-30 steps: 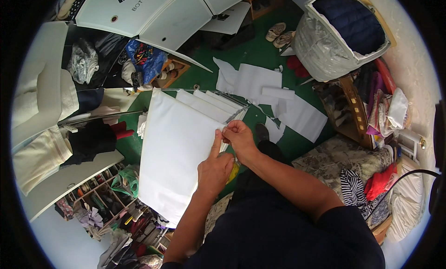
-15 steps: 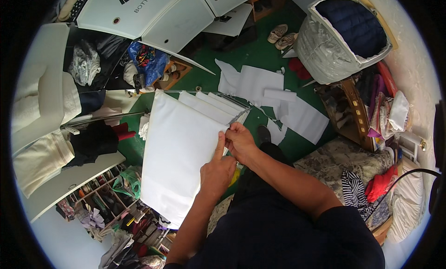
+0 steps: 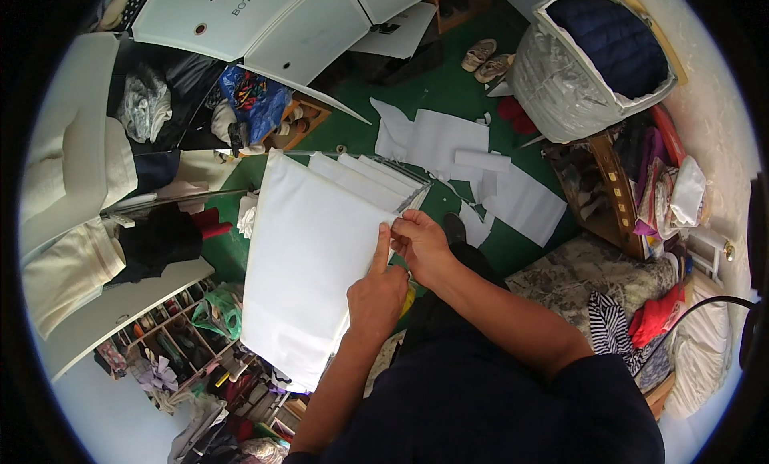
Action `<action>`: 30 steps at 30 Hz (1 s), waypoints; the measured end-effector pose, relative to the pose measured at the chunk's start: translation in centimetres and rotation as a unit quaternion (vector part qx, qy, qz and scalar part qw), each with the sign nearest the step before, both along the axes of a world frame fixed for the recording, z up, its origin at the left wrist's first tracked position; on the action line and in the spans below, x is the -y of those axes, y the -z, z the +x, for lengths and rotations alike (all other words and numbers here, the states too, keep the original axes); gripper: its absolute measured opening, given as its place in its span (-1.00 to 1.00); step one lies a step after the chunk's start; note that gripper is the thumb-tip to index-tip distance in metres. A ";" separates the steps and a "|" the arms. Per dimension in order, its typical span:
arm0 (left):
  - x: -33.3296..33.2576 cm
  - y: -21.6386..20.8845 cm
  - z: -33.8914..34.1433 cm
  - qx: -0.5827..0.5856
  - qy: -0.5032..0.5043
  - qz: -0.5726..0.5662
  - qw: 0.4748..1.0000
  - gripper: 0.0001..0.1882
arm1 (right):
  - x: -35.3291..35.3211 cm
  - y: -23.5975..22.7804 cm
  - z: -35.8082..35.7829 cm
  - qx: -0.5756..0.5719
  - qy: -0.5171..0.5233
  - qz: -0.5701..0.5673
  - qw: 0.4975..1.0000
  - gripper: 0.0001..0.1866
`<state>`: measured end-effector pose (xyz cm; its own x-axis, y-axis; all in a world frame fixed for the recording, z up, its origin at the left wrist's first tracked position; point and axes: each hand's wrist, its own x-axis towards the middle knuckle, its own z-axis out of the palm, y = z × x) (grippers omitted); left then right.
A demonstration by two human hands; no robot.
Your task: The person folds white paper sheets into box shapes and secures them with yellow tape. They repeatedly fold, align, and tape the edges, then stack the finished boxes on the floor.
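Item: white sheet, one, uppermost, in front of me; further white layers fan out beyond its far edge. Right hand: I have thumb and fingers pinched together on the sheet's right-hand corner. Left hand: index finger extended on the sheet beside that corner, others curled; whether they grip, I cannot tell. Loose white pieces: several, on the green floor, ahead and right.

Your sheet is plain white, the floor green; you have navy fabric at two o'clock, black-and-white striped cloth and red cloth at four, a green bag at eight.
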<state>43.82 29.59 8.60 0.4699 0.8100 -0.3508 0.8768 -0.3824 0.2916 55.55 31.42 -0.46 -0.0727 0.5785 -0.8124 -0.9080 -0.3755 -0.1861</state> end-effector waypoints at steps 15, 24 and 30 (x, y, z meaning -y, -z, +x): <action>0.0 -0.5 0.1 0.020 -0.016 0.008 1.000 -0.78 | -0.7 0.1 1.3 -0.058 -0.049 0.047 0.996 -0.77; -0.2 -0.6 -0.4 0.011 -0.020 -0.020 1.000 -0.82 | -0.6 1.0 -0.6 0.056 -0.018 0.095 0.994 -0.82; 0.3 0.2 -0.6 0.041 -0.021 0.012 0.999 -0.78 | 0.2 0.7 -0.4 0.034 -0.013 0.113 0.993 -0.84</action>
<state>43.25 29.28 8.42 0.4611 0.8378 -0.2923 0.8661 -0.3532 0.3539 55.14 31.25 -1.17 -0.0388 0.7457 -0.6652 -0.8807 -0.3400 -0.3298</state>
